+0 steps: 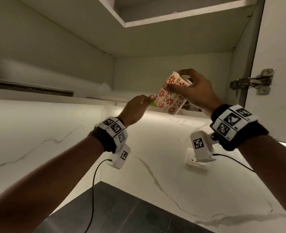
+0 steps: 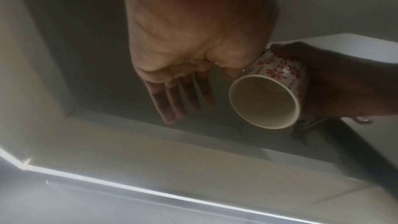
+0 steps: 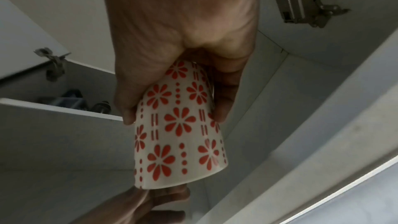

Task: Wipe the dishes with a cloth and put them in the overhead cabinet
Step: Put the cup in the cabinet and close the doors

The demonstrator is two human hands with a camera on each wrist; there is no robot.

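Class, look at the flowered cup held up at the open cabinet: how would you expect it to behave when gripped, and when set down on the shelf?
The cup looks glazed and rigid, so it probably won't flex but could chip if knocked. Its smooth wall may be slippery; the right hand grips it round the base end. Tilted as it is, its round body would likely roll if laid on its side.

Cup (image 1: 170, 98): white ground, red eight-petal flowers in rows, separated by red triple dashes and dot columns; inside plain cream, unpatterned. Cabinet (image 1: 155, 44) interior: pale grey-white, edges white. Backsplash (image 1: 155, 148): white marble, thin grey veins. Countertop (image 1: 122, 212): dark grey. Wristbands (image 1: 236, 125): black, with white black-coded marker tiles.
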